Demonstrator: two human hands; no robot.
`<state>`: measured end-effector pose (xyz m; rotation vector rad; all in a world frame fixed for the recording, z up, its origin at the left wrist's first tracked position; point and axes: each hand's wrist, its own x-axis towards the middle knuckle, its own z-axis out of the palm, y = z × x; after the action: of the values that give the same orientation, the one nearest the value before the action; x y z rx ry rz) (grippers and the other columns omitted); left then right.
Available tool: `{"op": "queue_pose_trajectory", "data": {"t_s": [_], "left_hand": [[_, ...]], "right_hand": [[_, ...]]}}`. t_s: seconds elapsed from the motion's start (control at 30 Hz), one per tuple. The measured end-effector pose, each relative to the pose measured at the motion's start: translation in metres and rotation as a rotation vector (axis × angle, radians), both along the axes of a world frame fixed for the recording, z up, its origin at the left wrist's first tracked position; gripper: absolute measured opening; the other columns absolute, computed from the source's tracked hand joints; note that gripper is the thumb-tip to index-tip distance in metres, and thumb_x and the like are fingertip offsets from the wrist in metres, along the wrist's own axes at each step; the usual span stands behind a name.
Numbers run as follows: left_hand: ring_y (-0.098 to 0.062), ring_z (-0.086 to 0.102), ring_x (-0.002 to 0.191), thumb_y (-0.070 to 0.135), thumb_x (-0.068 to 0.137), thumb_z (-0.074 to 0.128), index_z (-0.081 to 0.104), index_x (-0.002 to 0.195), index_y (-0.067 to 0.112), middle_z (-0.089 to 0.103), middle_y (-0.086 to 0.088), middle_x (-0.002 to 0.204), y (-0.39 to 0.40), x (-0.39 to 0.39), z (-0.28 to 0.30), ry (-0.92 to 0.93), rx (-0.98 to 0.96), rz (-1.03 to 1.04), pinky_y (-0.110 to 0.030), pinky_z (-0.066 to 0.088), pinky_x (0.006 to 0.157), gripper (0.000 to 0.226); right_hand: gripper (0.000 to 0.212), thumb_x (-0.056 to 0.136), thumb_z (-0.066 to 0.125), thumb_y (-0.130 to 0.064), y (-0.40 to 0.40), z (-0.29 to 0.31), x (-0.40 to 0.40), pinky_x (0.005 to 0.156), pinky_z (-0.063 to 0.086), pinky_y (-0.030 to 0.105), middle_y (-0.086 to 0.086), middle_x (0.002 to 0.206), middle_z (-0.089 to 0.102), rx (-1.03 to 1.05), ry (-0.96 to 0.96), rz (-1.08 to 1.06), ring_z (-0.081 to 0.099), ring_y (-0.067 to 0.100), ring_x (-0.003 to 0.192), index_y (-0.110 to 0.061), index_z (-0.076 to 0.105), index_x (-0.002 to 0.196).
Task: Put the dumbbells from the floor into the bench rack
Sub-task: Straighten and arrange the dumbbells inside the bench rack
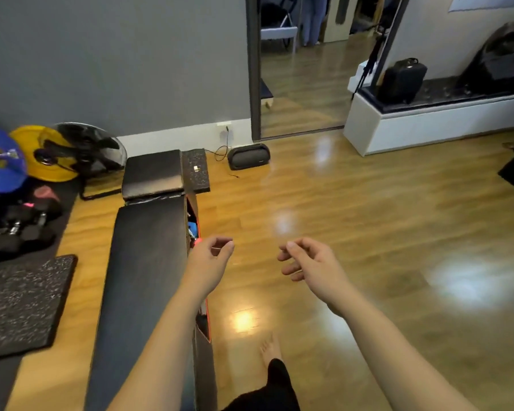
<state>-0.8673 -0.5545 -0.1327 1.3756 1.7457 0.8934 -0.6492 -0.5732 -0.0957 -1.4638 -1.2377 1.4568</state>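
Observation:
A long black padded bench runs away from me on the left, with a rack opening along its right side. A blue dumbbell and a red one show inside that opening. My left hand hovers just right of the rack, fingers loosely curled, holding nothing. My right hand hangs over the bare wooden floor, fingers also loosely curled and empty. Black dumbbells lie on a dark mat at the far left.
A floor fan, yellow and blue plates and speckled mats crowd the left. A small black speaker sits by the wall. A white platform with a black case stands at the right. My bare foot is below.

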Motion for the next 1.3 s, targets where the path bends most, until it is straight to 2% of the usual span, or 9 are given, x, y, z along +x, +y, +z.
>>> {"op": "queue_pose_trajectory", "data": {"t_s": [0.23,0.33,0.43,0.57,0.83,0.93,1.1,1.2,1.3], "left_hand": [[-0.005,0.062,0.097,0.037,0.092,0.06,0.069,0.101,0.031,0.068,0.012,0.101,0.096,-0.025,-0.036,-0.041,-0.053,0.172,-0.028,0.052,0.081,0.014],[-0.006,0.064,0.095,0.039,0.09,0.062,0.069,0.099,0.032,0.07,0.011,0.098,0.141,-0.034,-0.044,-0.031,-0.076,0.214,-0.035,0.055,0.085,0.013],[-0.007,0.064,0.091,0.034,0.092,0.06,0.068,0.099,0.029,0.069,0.01,0.095,0.165,-0.04,-0.041,-0.021,-0.096,0.269,-0.026,0.051,0.075,0.012],[0.0,0.063,0.085,0.029,0.094,0.059,0.068,0.1,0.027,0.068,0.012,0.092,0.19,-0.045,-0.037,-0.016,-0.113,0.341,-0.015,0.044,0.066,0.011],[-0.006,0.062,0.089,0.033,0.091,0.06,0.068,0.095,0.031,0.068,0.011,0.094,0.254,-0.042,-0.046,0.018,-0.13,0.589,-0.025,0.051,0.075,0.009],[-0.005,0.062,0.083,0.032,0.092,0.06,0.068,0.094,0.032,0.068,0.011,0.089,0.279,-0.018,-0.041,-0.002,-0.135,0.678,-0.022,0.048,0.07,0.008],[0.012,0.056,0.064,0.027,0.094,0.059,0.063,0.09,0.038,0.063,0.018,0.07,0.317,0.026,-0.034,-0.026,-0.185,0.736,-0.01,0.035,0.056,0.012],[0.003,0.06,0.077,0.03,0.093,0.059,0.063,0.087,0.043,0.068,0.017,0.08,0.327,0.031,-0.03,-0.031,-0.173,0.813,-0.014,0.039,0.063,0.015],[-0.005,0.06,0.075,0.03,0.093,0.059,0.064,0.084,0.043,0.069,0.013,0.08,0.328,0.031,-0.032,-0.028,-0.179,0.836,-0.021,0.047,0.066,0.017]], "right_hand": [[0.021,0.098,0.052,-0.028,0.121,-0.008,-0.013,0.065,0.045,0.029,0.002,0.092,0.069,-0.065,-0.079,0.225,0.062,0.015,0.071,-0.011,0.065,0.101],[0.023,0.098,0.051,-0.025,0.184,-0.013,-0.024,0.062,0.044,0.027,0.004,0.093,0.069,-0.061,-0.067,0.217,0.061,0.017,0.071,-0.007,0.064,0.104],[0.021,0.099,0.05,-0.026,0.23,-0.019,-0.036,0.062,0.044,0.03,0.007,0.094,0.068,-0.081,-0.056,0.201,0.06,0.019,0.071,-0.011,0.064,0.1],[0.019,0.099,0.05,-0.029,0.279,-0.034,-0.05,0.064,0.046,0.031,0.005,0.095,0.069,-0.115,-0.071,0.353,0.062,0.017,0.071,-0.016,0.064,0.098],[0.021,0.099,0.05,-0.03,0.392,-0.052,-0.08,0.067,0.05,0.031,0.005,0.097,0.069,-0.086,-0.116,0.67,0.064,0.016,0.073,-0.015,0.064,0.1],[0.021,0.099,0.049,-0.028,0.426,-0.056,-0.08,0.064,0.048,0.03,0.005,0.096,0.068,-0.112,-0.137,0.801,0.062,0.016,0.07,-0.015,0.065,0.097],[0.022,0.099,0.049,-0.026,0.477,-0.062,-0.077,0.059,0.044,0.027,0.0,0.089,0.066,-0.161,-0.143,0.943,0.06,0.016,0.066,-0.011,0.065,0.095],[0.022,0.098,0.05,-0.023,0.499,-0.07,-0.081,0.057,0.042,0.027,0.0,0.086,0.066,-0.173,-0.191,0.975,0.059,0.014,0.061,-0.008,0.065,0.097],[0.022,0.098,0.05,-0.021,0.504,-0.078,-0.081,0.054,0.041,0.026,0.003,0.085,0.065,-0.195,-0.19,0.995,0.058,0.015,0.059,-0.007,0.066,0.095]]}}
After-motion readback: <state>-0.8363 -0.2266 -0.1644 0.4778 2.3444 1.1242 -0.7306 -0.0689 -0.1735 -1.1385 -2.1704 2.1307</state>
